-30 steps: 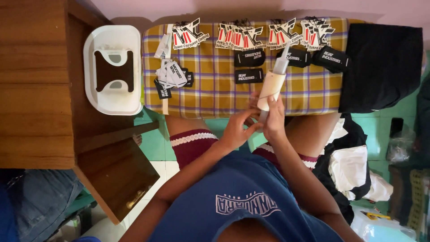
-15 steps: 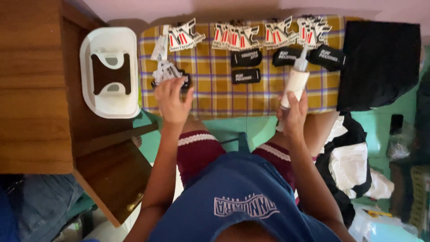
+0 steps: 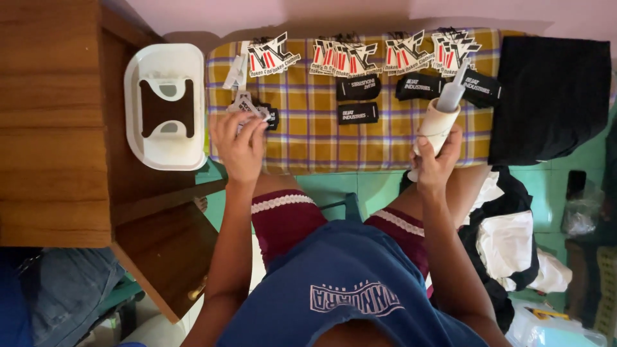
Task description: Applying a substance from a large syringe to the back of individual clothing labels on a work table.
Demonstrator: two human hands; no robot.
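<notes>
Small white printed tag (image 3: 243, 103) sits at upper left of centre on the checked cloth (image 3: 308, 138). My left hand (image 3: 239, 142) pinches it, grip closed on its edge. Right hand (image 3: 436, 160), right of centre, grip closed round the pale glue bottle (image 3: 438, 119), nozzle up. I judge it best to lift the tag clear of the black labels (image 3: 357, 113) and keep the bottle upright.

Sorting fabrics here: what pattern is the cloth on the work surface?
The cloth is yellow plaid with purple and white lines, seen in the head view.
</notes>
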